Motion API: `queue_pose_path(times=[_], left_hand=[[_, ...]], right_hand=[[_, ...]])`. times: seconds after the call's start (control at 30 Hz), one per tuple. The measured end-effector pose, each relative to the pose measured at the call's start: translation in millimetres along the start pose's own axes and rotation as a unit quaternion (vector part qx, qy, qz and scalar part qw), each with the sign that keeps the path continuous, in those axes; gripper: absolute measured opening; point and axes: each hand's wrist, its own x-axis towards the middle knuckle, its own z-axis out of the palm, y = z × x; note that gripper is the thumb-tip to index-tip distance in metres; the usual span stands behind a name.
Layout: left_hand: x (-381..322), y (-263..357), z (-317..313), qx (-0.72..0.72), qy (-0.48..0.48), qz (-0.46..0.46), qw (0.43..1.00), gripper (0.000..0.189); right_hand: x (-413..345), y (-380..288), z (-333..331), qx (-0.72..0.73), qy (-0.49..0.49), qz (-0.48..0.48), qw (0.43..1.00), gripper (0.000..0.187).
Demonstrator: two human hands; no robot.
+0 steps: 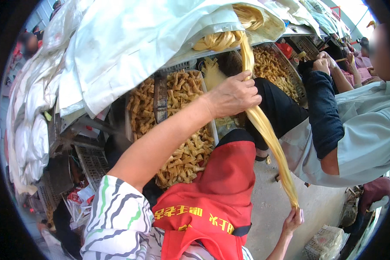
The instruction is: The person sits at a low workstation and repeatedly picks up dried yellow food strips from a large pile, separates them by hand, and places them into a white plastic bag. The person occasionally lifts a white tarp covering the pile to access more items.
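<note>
A long strand of yellow, folded tofu-skin-like sheet (273,139) is stretched between my two hands. My left hand (235,94) is closed around its upper part, in front of the table edge. Lower right, beside my lap, my right hand (293,220) pinches the far end. From my left hand the strand runs up to a coiled bundle (219,41) of the same material, which lies partly under a white plastic sheet (126,42). Below my left forearm, many short knotted pieces (183,146) of similar material fill a crate (211,131).
A co-worker (360,123) sits close at my right, hands raised. Another crate of knots (273,65) stands between us under the table edge. Plastic crates (92,165) and bags (81,201) crowd the left. A wrapped basket (325,243) rests on the concrete floor (269,201) at lower right.
</note>
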Motion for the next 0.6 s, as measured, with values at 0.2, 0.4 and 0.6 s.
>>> queue_pose_path(times=[0.2, 0.4, 0.6], left_hand=[[39, 106, -27, -0.058, -0.058, -0.027, 0.996, 0.012], [54, 167, -64, -0.220, -0.025, 0.015, 0.975, 0.009], [-10, 104, -104, -0.136, -0.081, -0.064, 0.985, 0.016]], right_hand=[[33, -37, 17, 0.078, -0.066, 0.108, 0.989, 0.035], [56, -154, -17, 0.548, -0.276, 0.094, 0.784, 0.054], [43, -54, -98, 0.428, 0.066, 0.254, 0.865, 0.011]])
